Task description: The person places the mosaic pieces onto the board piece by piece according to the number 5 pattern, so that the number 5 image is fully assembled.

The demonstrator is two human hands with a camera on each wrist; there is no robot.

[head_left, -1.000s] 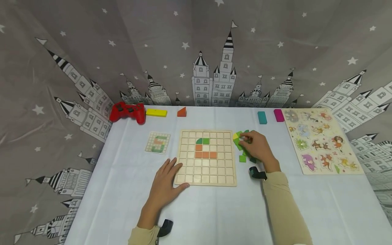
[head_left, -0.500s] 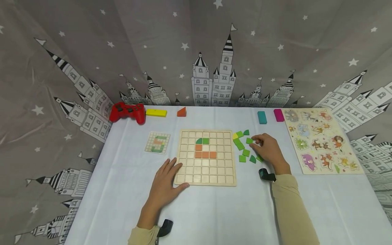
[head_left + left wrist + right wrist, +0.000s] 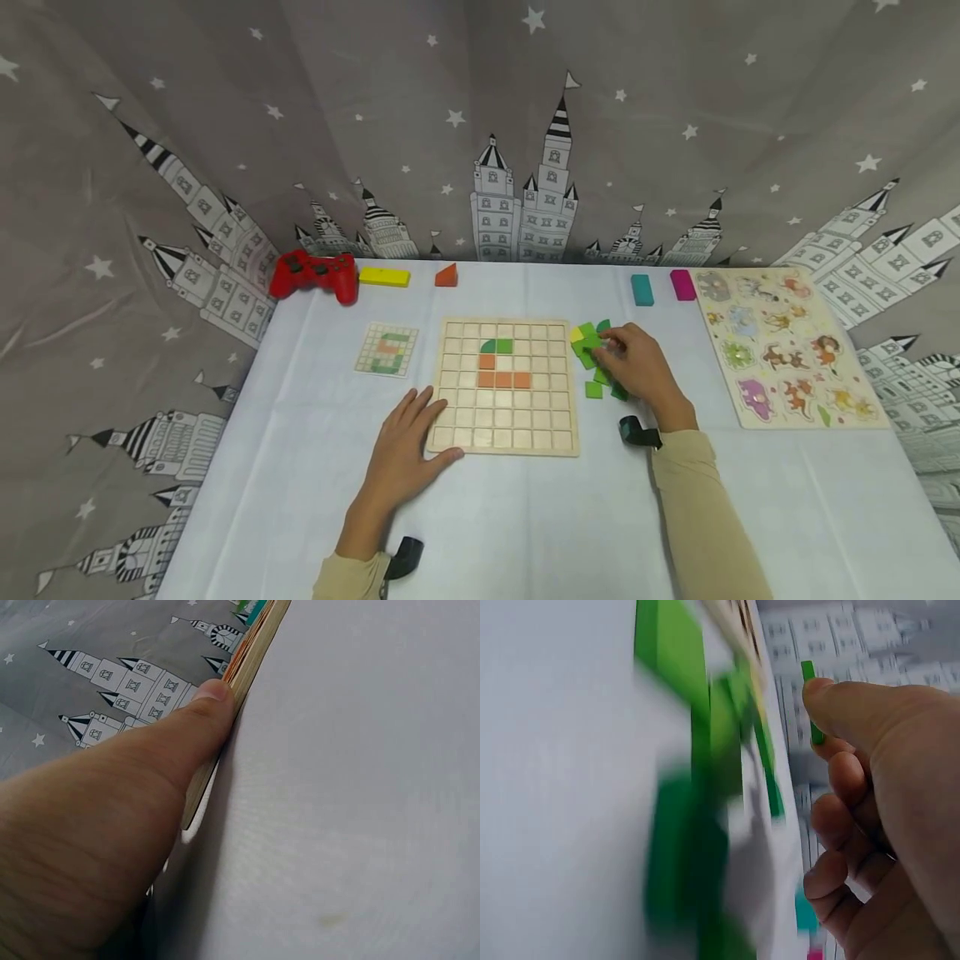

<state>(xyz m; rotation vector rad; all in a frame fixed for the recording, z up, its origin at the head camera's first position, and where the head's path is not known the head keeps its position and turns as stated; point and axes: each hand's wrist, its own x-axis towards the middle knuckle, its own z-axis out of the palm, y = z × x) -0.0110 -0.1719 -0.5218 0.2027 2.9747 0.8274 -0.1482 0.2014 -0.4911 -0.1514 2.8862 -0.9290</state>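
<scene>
My right hand [image 3: 636,360] pinches a green square tile [image 3: 808,671] between thumb and fingertip, held above the loose pieces right of the board. In the right wrist view its other fingers are curled. Below it lie green square tiles [image 3: 593,389], dark green quarter-round pieces [image 3: 603,325] and a yellow piece [image 3: 576,333], partly hidden by the hand. The wooden grid board [image 3: 525,419] holds a few orange tiles [image 3: 505,380], a green square [image 3: 504,346] and a green quarter-round. My left hand [image 3: 405,446] rests with extended fingers at the board's lower left corner, thumb [image 3: 214,694] touching its edge.
A small pattern card [image 3: 386,350] lies left of the board. Along the back edge are a red game controller [image 3: 315,275], a yellow block [image 3: 384,277], an orange block [image 3: 446,276], a teal block [image 3: 642,290] and a magenta block [image 3: 682,285]. An animal puzzle [image 3: 787,346] lies at right.
Half a second ago my right hand was farther right, at a green tile; it has moved left over the pile with that tile lifted. My left hand and the board stay put.
</scene>
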